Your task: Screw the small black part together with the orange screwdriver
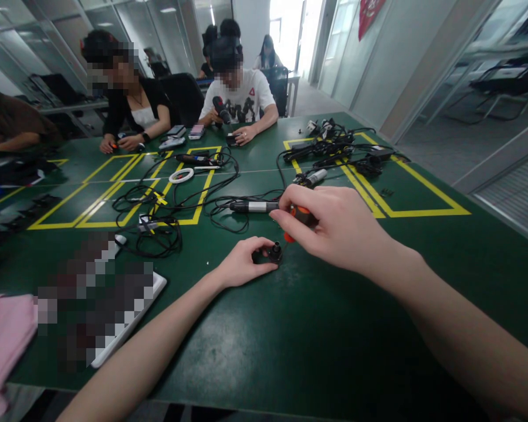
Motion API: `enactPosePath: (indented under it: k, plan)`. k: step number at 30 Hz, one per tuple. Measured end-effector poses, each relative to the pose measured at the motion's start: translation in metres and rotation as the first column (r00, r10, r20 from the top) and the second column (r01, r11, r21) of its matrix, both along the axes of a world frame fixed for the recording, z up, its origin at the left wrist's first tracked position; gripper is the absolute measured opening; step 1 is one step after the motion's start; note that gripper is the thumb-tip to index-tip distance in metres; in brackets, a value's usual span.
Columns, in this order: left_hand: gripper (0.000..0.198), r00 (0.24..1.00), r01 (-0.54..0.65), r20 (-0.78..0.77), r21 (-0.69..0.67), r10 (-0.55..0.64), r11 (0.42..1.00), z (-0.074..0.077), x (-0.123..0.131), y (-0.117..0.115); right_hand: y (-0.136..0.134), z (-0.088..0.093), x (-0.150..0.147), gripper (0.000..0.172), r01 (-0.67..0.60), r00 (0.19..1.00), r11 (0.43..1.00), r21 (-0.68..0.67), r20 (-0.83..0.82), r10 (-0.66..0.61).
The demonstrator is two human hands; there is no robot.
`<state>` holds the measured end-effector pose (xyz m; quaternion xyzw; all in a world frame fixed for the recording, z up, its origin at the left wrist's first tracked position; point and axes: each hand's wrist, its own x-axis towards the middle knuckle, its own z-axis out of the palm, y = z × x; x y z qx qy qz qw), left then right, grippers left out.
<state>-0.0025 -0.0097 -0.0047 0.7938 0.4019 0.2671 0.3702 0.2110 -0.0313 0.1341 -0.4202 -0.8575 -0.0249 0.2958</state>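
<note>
My left hand (pixel 245 261) pinches a small black cylindrical part (pixel 275 252) between thumb and fingers, low over the green table. My right hand (pixel 330 225) is closed round the orange and black handle of a screwdriver (pixel 289 237). Its thin shaft slants down toward the black part; whether the tip touches it I cannot tell. Just beyond my hands lies a black and silver pen-shaped tool (pixel 255 207) with a cable. A second silver-ended tool (pixel 314 177) rests behind my right hand.
Black cables (pixel 158 237) lie coiled at the left, near a white tape roll (pixel 182 175). More cables and adapters (pixel 334 143) are heaped at the back right. A white-edged device (pixel 129 322) lies by my left forearm. Across the green table (pixel 255 363), a person (pixel 242 97) holds a power driver (pixel 221 109).
</note>
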Motion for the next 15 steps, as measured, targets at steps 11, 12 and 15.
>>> enactPosePath:
  k: [11, 12, 15]
  plan:
    - [0.034, 1.0, 0.001, -0.004, 0.007, -0.001, 1.0, -0.0002, 0.0009, -0.0003, 0.0016, -0.0041, -0.0009, 0.028, 0.013, 1.0, 0.997, 0.075, -0.002, -0.013]
    - [0.035, 1.0, 0.0, -0.008, 0.006, 0.0, 1.0, -0.0004, 0.0008, -0.0002, 0.0014, -0.004, -0.0008, 0.027, 0.016, 1.0, 0.998, 0.061, 0.001, -0.016]
    - [0.036, 1.0, -0.008, -0.006, 0.011, 0.008, 1.0, -0.0012, 0.0007, 0.0, 0.0009, -0.0031, -0.001, 0.012, -0.021, 1.0, 0.998, 0.051, -0.017, 0.022]
